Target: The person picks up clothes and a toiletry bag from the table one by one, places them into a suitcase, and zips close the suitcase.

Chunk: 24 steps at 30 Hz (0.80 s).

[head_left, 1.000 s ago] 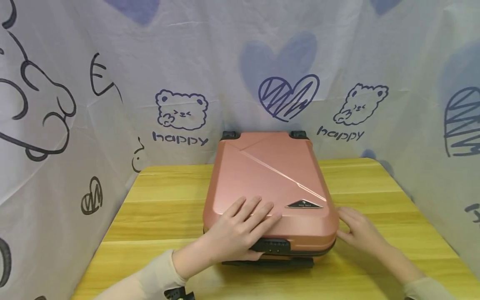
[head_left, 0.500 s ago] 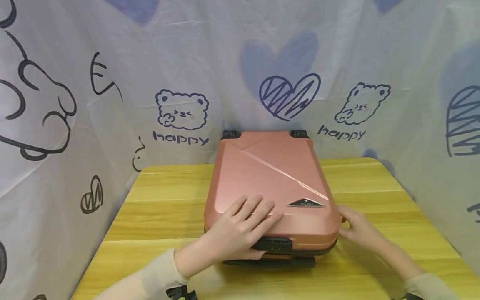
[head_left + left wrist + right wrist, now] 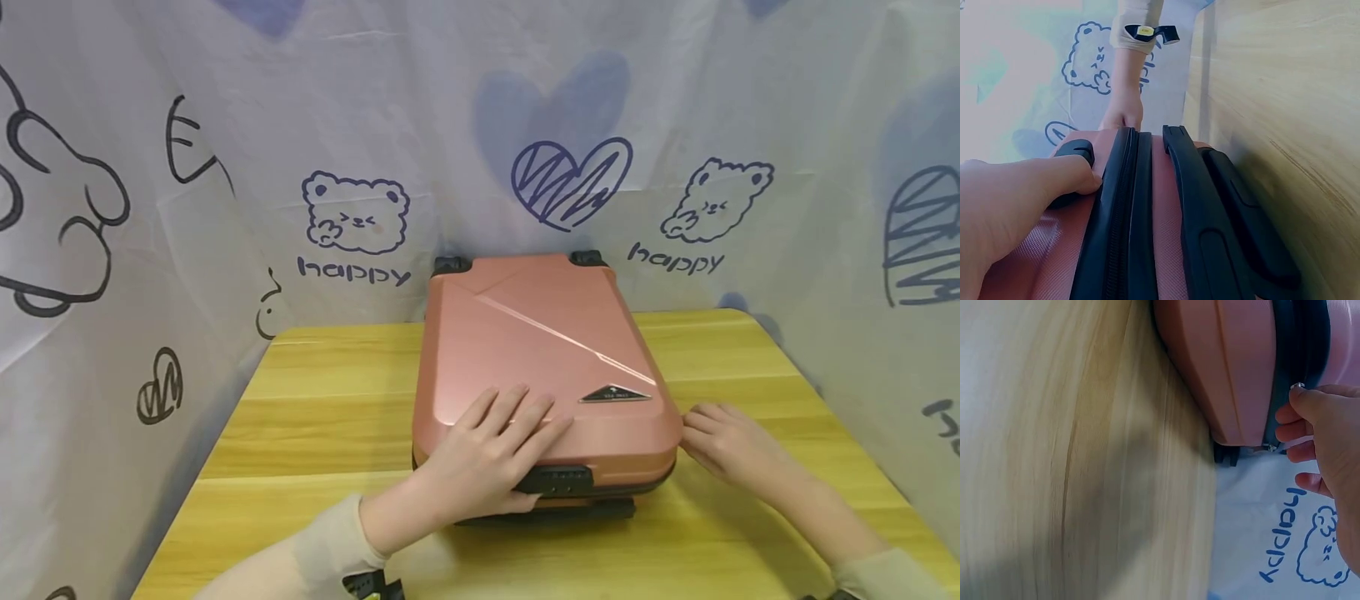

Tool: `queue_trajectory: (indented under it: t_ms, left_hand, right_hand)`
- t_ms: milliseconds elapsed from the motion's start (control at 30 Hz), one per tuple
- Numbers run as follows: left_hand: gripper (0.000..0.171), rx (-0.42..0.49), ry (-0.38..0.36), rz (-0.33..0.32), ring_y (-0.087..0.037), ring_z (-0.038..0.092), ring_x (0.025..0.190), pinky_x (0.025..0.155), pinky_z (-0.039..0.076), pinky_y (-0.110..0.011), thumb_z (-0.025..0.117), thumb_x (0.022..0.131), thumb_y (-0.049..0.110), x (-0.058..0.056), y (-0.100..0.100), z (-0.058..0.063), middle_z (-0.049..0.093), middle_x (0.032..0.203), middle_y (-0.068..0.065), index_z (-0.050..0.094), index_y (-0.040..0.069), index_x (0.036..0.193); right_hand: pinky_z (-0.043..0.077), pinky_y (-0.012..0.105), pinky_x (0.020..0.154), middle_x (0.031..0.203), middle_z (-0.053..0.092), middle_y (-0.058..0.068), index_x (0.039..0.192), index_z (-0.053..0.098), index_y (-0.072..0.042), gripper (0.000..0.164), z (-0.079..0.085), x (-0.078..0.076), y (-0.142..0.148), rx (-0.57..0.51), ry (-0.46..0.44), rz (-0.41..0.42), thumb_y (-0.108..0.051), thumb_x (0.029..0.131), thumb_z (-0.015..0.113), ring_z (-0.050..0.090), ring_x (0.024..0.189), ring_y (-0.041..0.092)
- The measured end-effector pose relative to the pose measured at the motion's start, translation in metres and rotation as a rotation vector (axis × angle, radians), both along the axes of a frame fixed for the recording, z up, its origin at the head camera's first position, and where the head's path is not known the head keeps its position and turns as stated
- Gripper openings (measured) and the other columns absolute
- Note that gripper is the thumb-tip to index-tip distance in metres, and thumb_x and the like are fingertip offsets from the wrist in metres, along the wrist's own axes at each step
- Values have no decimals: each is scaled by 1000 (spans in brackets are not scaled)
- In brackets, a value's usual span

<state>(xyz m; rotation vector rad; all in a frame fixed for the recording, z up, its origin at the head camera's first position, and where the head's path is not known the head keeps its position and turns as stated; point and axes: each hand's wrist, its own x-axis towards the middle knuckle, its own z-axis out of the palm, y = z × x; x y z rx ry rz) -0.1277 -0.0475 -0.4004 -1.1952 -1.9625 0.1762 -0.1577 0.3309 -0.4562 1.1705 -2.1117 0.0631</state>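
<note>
A pink hard-shell suitcase lies flat on the wooden table, its wheels toward the back curtain. My left hand rests on its front end with fingers spread over the lid. The left thumb reaches down over the black combination lock. At the right front corner, my right hand pinches a small metal zipper pull between thumb and fingers. The black zipper band runs round the case's side and looks closed along the front. A second metal zipper piece shows farther along the band.
A black carry handle sticks out from the suitcase's front end. The wooden table extends on both sides of the case. A white printed curtain stands behind and along both sides.
The right hand's fingers have drawn together at the suitcase's right front corner. My left hand stays in place on the lid. The head view has shifted slightly.
</note>
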Motion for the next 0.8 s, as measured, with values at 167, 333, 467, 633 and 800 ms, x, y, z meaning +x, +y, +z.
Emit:
queue_trajectory:
  t_ms: [167, 333, 467, 633, 800]
  left_hand:
    - [98, 14, -22, 6, -32, 56, 124, 98, 49, -49, 69, 65, 72, 1, 1, -2, 56, 139, -9, 49, 17, 143]
    - [101, 27, -42, 9, -32, 55, 125, 98, 49, -49, 72, 62, 71, 3, 2, -3, 56, 139, -8, 48, 17, 144]
    - [101, 35, -49, 7, -32, 56, 125, 99, 49, -49, 74, 60, 70, 3, 2, -2, 56, 139, -8, 50, 17, 143]
    - [100, 34, -39, 9, -32, 56, 125, 99, 48, -49, 74, 60, 70, 1, 1, 0, 56, 139, -8, 51, 17, 142]
    - [97, 32, -35, 3, -32, 56, 124, 99, 49, -49, 72, 62, 70, 0, -3, 3, 56, 139, -8, 51, 17, 141]
  right_hand:
    - [38, 27, 60, 81, 64, -9, 87, 69, -16, 46, 3, 7, 1, 34, -33, -16, -35, 107, 31, 54, 78, 13]
    - [42, 28, 63, 87, 67, -10, 91, 71, -17, 49, 5, 19, 4, 63, -58, 2, -35, 107, 29, 57, 81, 12]
    - [45, 30, 66, 90, 66, -11, 94, 70, -18, 48, 6, 29, 4, 94, -49, 33, -32, 108, 27, 57, 83, 13]
    - [45, 28, 67, 89, 65, -11, 93, 69, -18, 45, 6, 37, -1, 90, -55, 31, -32, 108, 29, 56, 83, 10]
    - [42, 27, 68, 87, 63, -11, 90, 69, -18, 41, 7, 42, -11, 53, -59, 70, -32, 106, 33, 56, 80, 9]
